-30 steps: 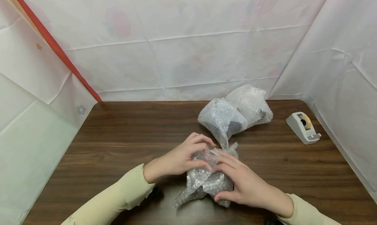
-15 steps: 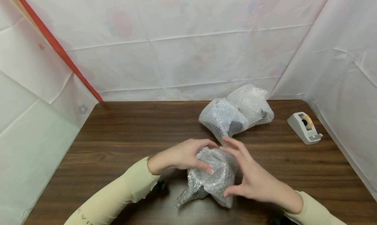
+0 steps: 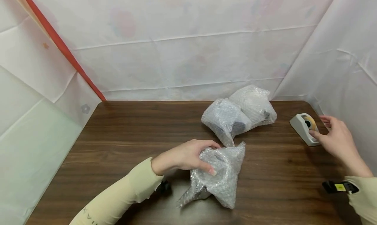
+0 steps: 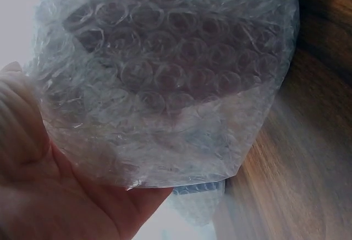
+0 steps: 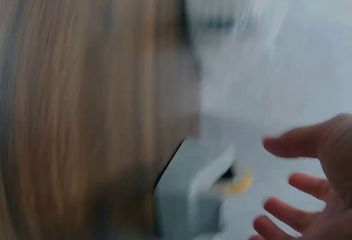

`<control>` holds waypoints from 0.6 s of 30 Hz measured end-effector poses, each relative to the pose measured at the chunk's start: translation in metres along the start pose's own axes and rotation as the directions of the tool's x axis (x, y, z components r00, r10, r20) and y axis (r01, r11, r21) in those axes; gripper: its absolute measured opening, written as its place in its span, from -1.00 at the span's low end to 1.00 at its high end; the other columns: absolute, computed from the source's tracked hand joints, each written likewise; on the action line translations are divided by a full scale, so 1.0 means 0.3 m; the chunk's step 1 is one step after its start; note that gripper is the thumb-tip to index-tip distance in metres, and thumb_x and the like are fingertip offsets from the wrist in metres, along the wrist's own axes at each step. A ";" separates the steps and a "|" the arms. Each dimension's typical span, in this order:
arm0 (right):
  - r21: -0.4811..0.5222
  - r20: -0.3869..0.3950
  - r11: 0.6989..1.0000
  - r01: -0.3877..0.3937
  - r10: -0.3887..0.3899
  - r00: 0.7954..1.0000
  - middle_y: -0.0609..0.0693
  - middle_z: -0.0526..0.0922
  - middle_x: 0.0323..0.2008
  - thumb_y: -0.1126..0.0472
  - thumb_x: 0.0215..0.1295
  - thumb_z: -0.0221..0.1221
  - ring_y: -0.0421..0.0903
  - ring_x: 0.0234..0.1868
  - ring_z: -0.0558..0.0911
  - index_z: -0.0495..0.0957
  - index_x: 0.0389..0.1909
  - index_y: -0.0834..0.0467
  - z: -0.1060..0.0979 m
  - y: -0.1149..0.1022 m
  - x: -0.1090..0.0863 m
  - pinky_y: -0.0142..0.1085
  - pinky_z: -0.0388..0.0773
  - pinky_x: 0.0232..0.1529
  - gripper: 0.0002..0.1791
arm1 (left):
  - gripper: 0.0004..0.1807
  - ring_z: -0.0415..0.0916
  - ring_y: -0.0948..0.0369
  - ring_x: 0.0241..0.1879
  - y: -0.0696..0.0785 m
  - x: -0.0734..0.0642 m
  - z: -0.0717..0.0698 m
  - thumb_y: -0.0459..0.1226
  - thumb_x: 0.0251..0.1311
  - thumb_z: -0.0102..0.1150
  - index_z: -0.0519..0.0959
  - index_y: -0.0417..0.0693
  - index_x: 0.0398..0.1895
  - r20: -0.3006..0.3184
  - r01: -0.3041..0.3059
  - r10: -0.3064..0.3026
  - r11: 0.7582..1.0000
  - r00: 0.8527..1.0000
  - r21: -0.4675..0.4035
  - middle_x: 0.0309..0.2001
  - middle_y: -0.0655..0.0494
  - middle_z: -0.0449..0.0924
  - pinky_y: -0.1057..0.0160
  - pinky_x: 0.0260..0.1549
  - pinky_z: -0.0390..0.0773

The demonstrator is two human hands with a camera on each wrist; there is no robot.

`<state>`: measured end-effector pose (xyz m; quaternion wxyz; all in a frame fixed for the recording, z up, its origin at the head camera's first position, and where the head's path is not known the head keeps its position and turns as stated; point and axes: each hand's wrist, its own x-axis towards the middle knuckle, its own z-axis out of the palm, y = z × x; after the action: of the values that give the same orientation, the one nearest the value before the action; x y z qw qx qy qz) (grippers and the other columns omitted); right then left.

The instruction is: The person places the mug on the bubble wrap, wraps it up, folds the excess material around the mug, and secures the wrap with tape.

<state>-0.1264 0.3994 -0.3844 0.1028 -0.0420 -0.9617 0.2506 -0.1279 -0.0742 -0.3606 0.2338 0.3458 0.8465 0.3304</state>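
A bundle in clear bubble wrap [image 3: 216,172] sits on the table near the front, a loose corner of wrap sticking out toward the lower left. My left hand [image 3: 188,154] holds its left side, thumb over the top and fingers round the far edge. In the left wrist view, a dark patch shows through the bubble wrap [image 4: 176,58]. Far to the right, my right hand [image 3: 337,138] is beside the white tape dispenser [image 3: 300,130] with its yellowish tape roll. Its thumb overlaps the dispenser in the head view; the right wrist view shows the fingers spread and holding nothing.
Two more bubble-wrapped bundles, a nearer one [image 3: 222,115] and a farther one [image 3: 251,102], lean together behind the held one. White cloth [image 3: 188,54] hangs behind the dark wooden table [image 3: 141,126] and along both its sides.
My right hand has left the bundle and moved far right to the tape dispenser. My left hand has smoothed from bunched fingers to a grip across the bundle's left side.
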 end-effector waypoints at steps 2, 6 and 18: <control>-0.035 0.081 0.999 -0.039 0.042 0.996 0.60 0.35 0.11 0.11 0.35 0.26 0.50 0.08 0.35 0.20 0.30 0.52 -0.004 0.065 0.015 0.27 0.27 -0.05 -0.27 | -0.20 0.41 0.24 0.22 0.000 0.003 0.001 0.02 -0.08 0.57 0.44 0.31 0.30 0.005 0.005 -0.005 1.000 1.000 0.009 0.26 0.18 0.50 0.16 0.20 0.39; -0.063 0.165 0.991 -0.120 0.129 0.978 0.51 0.49 -0.03 -0.02 0.35 0.26 0.40 -0.07 0.49 0.21 0.23 0.52 -0.010 0.129 0.032 0.01 0.41 -0.28 -0.23 | -0.20 0.40 0.21 0.24 0.001 0.008 0.001 0.04 -0.07 0.55 0.43 0.33 0.32 0.010 0.010 -0.011 1.000 1.000 0.021 0.28 0.19 0.47 0.14 0.21 0.39; -0.074 0.056 0.989 -0.125 0.129 0.990 0.19 0.62 -0.35 0.11 0.22 0.40 0.03 -0.38 0.53 0.28 0.14 0.45 0.001 0.142 0.026 -0.08 0.31 -0.27 -0.30 | -0.20 0.37 0.19 0.29 -0.002 0.022 0.006 0.04 -0.05 0.54 0.43 0.28 0.33 0.016 0.000 0.000 1.000 1.000 0.017 0.32 0.16 0.45 0.13 0.24 0.36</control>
<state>-0.1330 0.4375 -0.4040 0.0560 -0.0994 -0.9679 0.2240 -0.1314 -0.0690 -0.3632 0.2376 0.3504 0.8475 0.3203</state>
